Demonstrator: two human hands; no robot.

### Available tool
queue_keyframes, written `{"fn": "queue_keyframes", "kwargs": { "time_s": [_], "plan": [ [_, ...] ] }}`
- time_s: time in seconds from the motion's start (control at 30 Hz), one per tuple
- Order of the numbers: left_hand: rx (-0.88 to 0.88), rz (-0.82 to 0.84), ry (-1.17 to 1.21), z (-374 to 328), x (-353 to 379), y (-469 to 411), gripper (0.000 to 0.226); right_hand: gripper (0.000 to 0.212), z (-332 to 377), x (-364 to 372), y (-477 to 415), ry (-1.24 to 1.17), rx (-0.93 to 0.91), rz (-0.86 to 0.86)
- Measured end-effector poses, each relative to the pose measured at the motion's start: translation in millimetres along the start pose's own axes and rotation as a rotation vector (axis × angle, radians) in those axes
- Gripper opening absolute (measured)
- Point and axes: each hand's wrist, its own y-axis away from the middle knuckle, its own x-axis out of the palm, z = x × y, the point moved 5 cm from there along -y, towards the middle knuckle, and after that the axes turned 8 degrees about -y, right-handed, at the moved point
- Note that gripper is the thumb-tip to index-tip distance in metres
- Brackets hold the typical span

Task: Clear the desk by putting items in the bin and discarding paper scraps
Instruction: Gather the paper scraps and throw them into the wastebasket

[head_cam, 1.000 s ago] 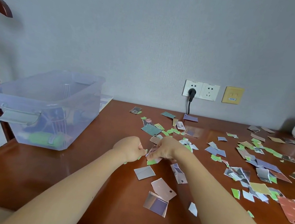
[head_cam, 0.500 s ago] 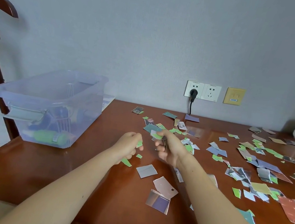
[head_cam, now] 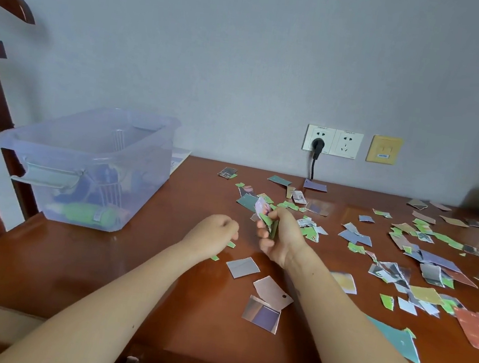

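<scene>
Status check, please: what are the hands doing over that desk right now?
Right hand grips a bunch of scraps above the desk. Left hand curled beside it, hold unclear. Many loose scraps on desk; bin at left.

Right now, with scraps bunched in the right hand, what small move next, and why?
Probably the left hand pinches the small green scrap lying by its fingers and passes it to the right hand, which grips a bundle of scraps.
</scene>
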Motion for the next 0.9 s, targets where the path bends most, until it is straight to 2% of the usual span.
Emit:
{"fn": "queue_keyframes", "kwargs": {
  "time_s": [0.07,0.13,0.23,0.33,0.5,0.7,0.8,0.9],
  "plan": [
    [0.088,0.04,-0.228,-2.9,5.5,4.3,0.032,0.016,-0.2,-3.1,1.0,0.028,-0.004,-0.024],
    [0.098,0.097,-0.359,-5.8,8.3,9.5,0.044,0.015,0.4,-4.1,4.0,0.056,-0.022,-0.032],
    [0.118,0.142,-0.493,-14.0,6.9,16.0,0.064,0.015,0.8,-3.4,9.0,0.097,-0.04,-0.031],
    [0.136,0.197,-0.548,-18.5,8.8,17.9,0.062,0.015,-0.2,-3.1,12.6,0.129,-0.047,-0.031],
    [0.111,0.279,-0.533,-19.1,16.4,12.6,0.04,0.015,-4.0,-2.0,18.2,0.146,-0.058,-0.018],
    [0.073,0.288,-0.517,-14.8,12.3,18.3,0.04,0.012,-5.0,-2.5,26.4,0.232,-0.092,-0.022],
    [0.101,0.223,-0.408,-7.9,10.7,19.6,0.049,0.014,-6.1,1.0,29.9,0.249,-0.099,-0.005],
    [0.086,0.041,-0.121,-5.4,1.0,23.4,0.048,0.02,-7.4,9.6,33.4,0.288,-0.115,0.02]
  ]
}}
